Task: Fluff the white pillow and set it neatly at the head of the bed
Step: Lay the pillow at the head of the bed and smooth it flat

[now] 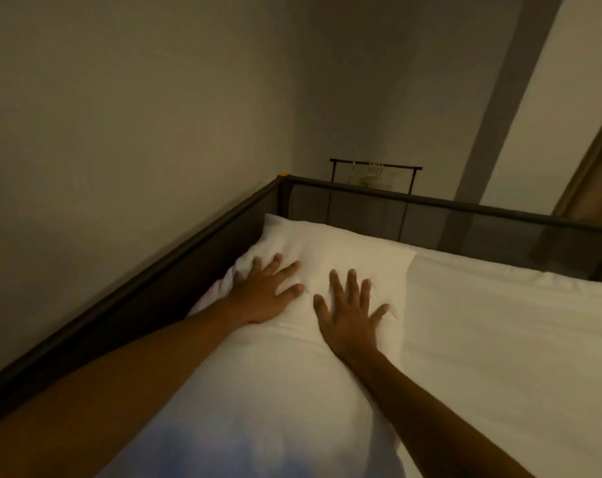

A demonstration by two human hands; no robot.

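Now two flat hands pat the white pillow (pixel 330 250).
Left hand (pixel 263 291) and right hand (pixel 347 312), fingers spread wide, press it smooth toward the bed rail (pixel 430 201) at 12 o'clock.

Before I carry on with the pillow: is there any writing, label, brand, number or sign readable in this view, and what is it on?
None: no readable text.
The white pillow, under the left hand and right hand, shows no tag or print.
The dark bed rail is unmarked; its orange corner cap is too small to tell.
The rack behind is blurred.
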